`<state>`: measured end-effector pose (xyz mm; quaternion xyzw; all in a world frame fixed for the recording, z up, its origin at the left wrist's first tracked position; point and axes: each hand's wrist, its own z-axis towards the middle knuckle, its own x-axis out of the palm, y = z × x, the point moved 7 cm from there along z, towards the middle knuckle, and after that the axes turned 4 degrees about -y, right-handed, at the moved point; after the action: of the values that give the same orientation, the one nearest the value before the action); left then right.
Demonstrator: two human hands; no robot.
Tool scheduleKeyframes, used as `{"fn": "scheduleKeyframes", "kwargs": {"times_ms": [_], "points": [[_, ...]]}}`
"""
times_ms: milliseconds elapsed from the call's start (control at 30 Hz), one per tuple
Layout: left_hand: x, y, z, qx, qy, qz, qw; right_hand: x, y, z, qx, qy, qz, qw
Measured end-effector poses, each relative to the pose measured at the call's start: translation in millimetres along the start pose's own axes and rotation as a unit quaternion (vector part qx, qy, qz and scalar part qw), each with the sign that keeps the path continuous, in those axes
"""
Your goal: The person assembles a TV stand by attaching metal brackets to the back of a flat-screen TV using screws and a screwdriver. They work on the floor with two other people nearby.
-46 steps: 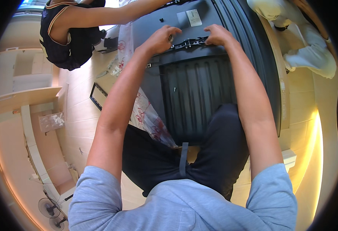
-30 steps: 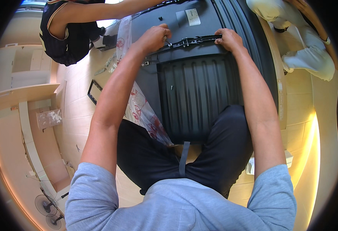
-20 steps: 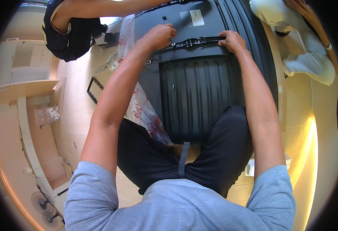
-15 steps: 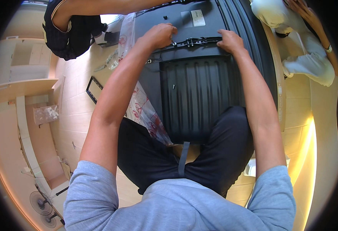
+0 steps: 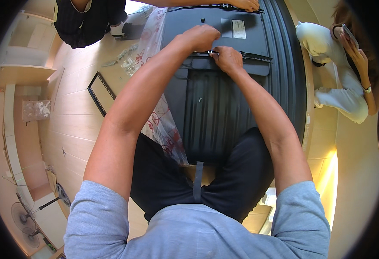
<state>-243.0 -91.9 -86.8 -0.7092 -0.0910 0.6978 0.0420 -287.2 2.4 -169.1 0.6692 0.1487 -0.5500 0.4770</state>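
Left hand (image 5: 204,37) and right hand (image 5: 229,59) partly hide black rail (image 5: 258,57); whether fingers clamp it, unclear

A large dark-grey ribbed panel (image 5: 217,116) is shown supporting a small silver screw (image 5: 200,99) nearby; farther away, a slotted black metal rail (image 5: 259,57), a small black block (image 5: 202,20) and a white rectangular label (image 5: 239,29) are borne.
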Motion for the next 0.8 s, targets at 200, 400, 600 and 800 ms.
{"fn": "scheduleKeyframes", "kwargs": {"times_ms": [200,400,600,800], "points": [[-0.5,-0.7,-1.0,0.003,0.014,-0.011,1.0,7.0,3.4,9.0,-0.01,-0.001,-0.003,1.0],[1.0,3.3,1.4,-0.005,0.007,-0.027,1.0,5.6,3.1,9.4,-0.012,0.007,-0.004,1.0],[-0.1,0.7,3.2,0.004,-0.005,-0.005,1.0,6.5,-4.8,14.0,-0.022,0.036,0.019,0.999],[-2.7,-3.8,3.1,0.007,-0.012,0.009,1.0,8.4,-6.2,15.4,-0.034,0.031,0.028,0.999]]}}
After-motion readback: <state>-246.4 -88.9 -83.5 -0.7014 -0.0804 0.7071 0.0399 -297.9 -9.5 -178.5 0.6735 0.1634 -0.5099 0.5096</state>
